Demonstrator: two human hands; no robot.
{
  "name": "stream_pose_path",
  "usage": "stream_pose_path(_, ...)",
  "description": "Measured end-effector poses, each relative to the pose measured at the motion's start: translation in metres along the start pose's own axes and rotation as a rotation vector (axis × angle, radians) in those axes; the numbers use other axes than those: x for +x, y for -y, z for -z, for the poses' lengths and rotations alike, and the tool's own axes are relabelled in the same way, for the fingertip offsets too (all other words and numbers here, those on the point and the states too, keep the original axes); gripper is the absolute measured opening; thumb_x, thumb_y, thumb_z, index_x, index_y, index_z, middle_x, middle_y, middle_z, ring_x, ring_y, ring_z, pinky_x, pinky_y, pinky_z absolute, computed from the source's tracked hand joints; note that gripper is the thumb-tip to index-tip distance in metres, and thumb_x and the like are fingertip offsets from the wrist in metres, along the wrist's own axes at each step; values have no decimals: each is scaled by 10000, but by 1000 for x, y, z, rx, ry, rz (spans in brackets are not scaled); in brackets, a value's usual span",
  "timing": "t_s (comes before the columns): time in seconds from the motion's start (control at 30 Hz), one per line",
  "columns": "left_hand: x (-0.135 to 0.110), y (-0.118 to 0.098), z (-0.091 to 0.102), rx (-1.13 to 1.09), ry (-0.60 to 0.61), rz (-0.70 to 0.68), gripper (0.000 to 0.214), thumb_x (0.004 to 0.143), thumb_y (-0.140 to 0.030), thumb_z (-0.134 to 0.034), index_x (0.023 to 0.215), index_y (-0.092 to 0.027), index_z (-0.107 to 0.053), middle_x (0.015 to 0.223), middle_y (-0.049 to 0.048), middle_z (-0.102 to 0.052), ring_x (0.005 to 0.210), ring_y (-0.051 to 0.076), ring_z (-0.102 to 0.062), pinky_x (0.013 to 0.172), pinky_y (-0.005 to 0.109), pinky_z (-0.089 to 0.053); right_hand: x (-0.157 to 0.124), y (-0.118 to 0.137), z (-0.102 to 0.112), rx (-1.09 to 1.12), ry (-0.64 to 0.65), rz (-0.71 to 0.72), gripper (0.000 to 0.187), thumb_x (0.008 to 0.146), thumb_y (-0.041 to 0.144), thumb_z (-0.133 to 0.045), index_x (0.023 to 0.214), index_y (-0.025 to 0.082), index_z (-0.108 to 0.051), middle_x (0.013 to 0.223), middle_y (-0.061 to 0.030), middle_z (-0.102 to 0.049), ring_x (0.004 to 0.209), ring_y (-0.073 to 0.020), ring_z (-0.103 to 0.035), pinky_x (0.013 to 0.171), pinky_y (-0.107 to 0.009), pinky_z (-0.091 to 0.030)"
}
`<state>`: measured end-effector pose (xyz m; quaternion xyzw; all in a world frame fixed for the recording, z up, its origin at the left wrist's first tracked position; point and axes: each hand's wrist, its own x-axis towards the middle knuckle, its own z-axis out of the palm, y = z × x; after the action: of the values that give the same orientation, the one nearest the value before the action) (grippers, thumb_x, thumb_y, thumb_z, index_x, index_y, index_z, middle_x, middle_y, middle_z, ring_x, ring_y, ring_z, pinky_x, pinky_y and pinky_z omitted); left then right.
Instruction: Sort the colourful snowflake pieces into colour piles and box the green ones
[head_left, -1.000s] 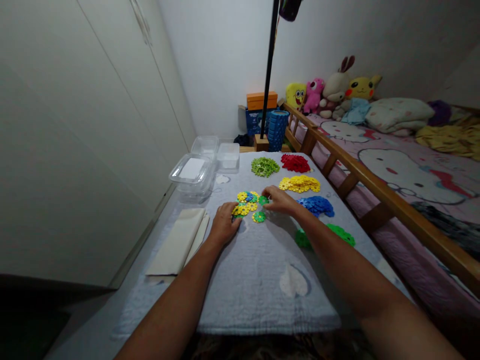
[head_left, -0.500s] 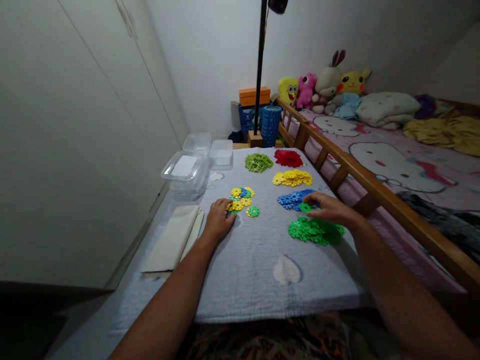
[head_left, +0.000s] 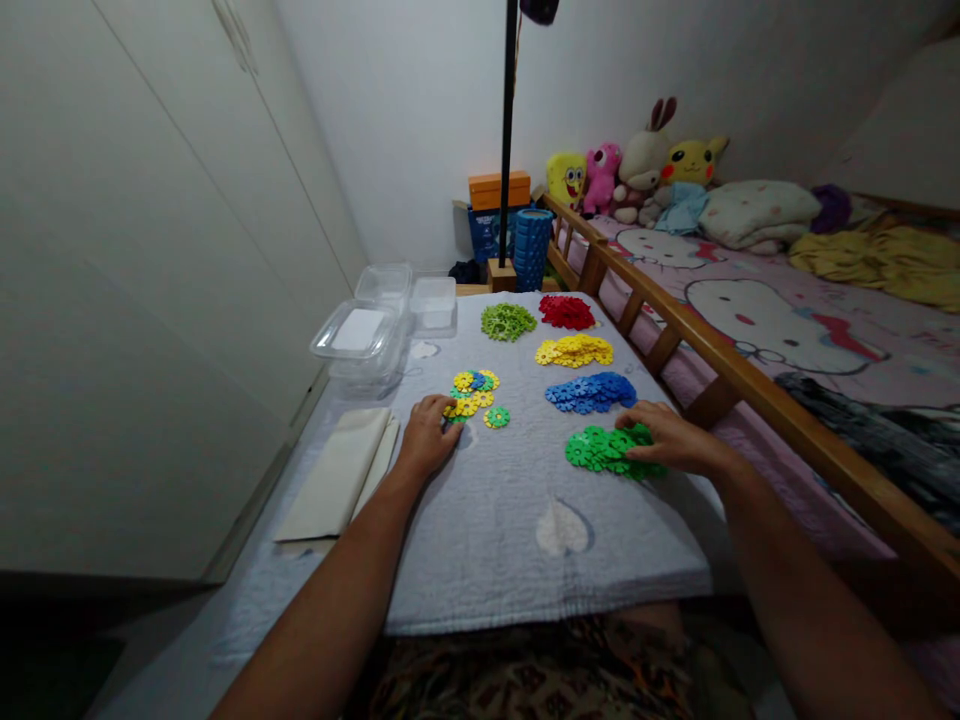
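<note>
My left hand [head_left: 431, 435] rests on the table with its fingers curled around the near left end of a small cluster of yellow, green and blue flower-shaped discs [head_left: 466, 407]; the fingertips partly cover that end. Just right of the cluster lies a separate green-and-yellow flower disc [head_left: 497, 417]. On the right, my right hand [head_left: 667, 438] is lowered onto the pile of green flower discs [head_left: 600, 450]. Its thumb and fingers are apart over the pile, and no single disc shows clearly pinched. Beyond it lies a pile of blue flower discs [head_left: 589, 393].
Farther back are piles of yellow discs [head_left: 574, 350], red discs [head_left: 568, 312] and light green pieces [head_left: 508, 322]. Clear plastic boxes [head_left: 356, 335] stand at the left rear, a folded beige cloth [head_left: 337, 475] in front. A wooden bed rail [head_left: 697, 350] runs along the right.
My right hand has moved down and right from the edge of the blue pile, where it held a green disc, onto the green pile. My left hand stays at the cluster. The view has shifted slightly.
</note>
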<state>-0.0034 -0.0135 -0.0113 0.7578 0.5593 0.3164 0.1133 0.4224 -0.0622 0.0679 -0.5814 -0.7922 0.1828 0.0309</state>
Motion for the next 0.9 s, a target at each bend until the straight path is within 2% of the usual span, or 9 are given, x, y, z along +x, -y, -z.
stream_pose_path(0.2,0,0,0,5,3,3,315,799,-239,-678,1113,-209,-659,1187,101,-652,1135,286,-595,1050,452,-462,-6,2,7,-40,-5,-53,407,713,383,-717,1100,257,-721,1134,-85,-674,1094,-310,-590,952,-417,-444)
stream_pose_path(0.3,0,-1,1,7,12,1,315,804,-238,-676,1117,-204,-658,1196,107,-650,1144,287,-592,1053,454,-460,-2,16,9,-12,-47,-33,442,733,355,-719,1163,254,-709,1207,-90,-661,1174,-318,-568,1003,-428,-428)
stream_pose_path(0.37,0,-1,0,9,12,0,319,805,-232,-672,1121,-195,-658,1198,115,-649,1149,292,-589,1053,459,-460,7,34,6,8,-82,15,421,762,321,-710,1176,245,-697,1210,-90,-662,1187,-305,-563,1029,-430,-418)
stream_pose_path(0.47,0,0,0,9,0,6,323,801,-225,-672,1121,-188,-659,1194,120,-649,1151,297,-586,1047,463,-465,31,73,-9,36,-122,119,349,819,252,-678,1166,219,-677,1181,-90,-671,1141,-269,-582,1031,-414,-418)
stream_pose_path(0.57,-1,0,0,2,-10,8,319,798,-222,-675,1115,-198,-661,1190,110,-648,1147,290,-587,1047,458,-468,62,115,-32,64,-90,195,286,846,224,-678,1129,186,-673,1126,-99,-678,1067,-238,-606,960,-358,-454)
stream_pose_path(0.67,-1,0,0,-3,-7,10,320,792,-226,-683,1111,-208,-663,1189,101,-647,1145,284,-588,1049,455,-468,89,145,-52,19,-109,179,335,853,232,-692,1178,160,-660,1183,-130,-655,1112,-246,-587,995,-359,-428)
stream_pose_path(0.8,-1,-1,0,-7,-5,26,334,783,-215,-685,1116,-205,-664,1200,102,-640,1146,284,-582,1053,459,-467,113,158,-70,-34,-170,136,401,866,308,-685,1233,155,-639,1232,-145,-613,1147,-262,-545,1012,-363,-402)
stream_pose_path(0.9,0,-2,-1,-14,-2,30,332,786,-216,-682,1117,-203,-664,1205,101,-635,1152,287,-572,1059,463,-463,121,157,-78,-25,-190,133,324,878,317,-654,1165,166,-666,1179,-140,-619,1098,-266,-543,980,-369,-410)
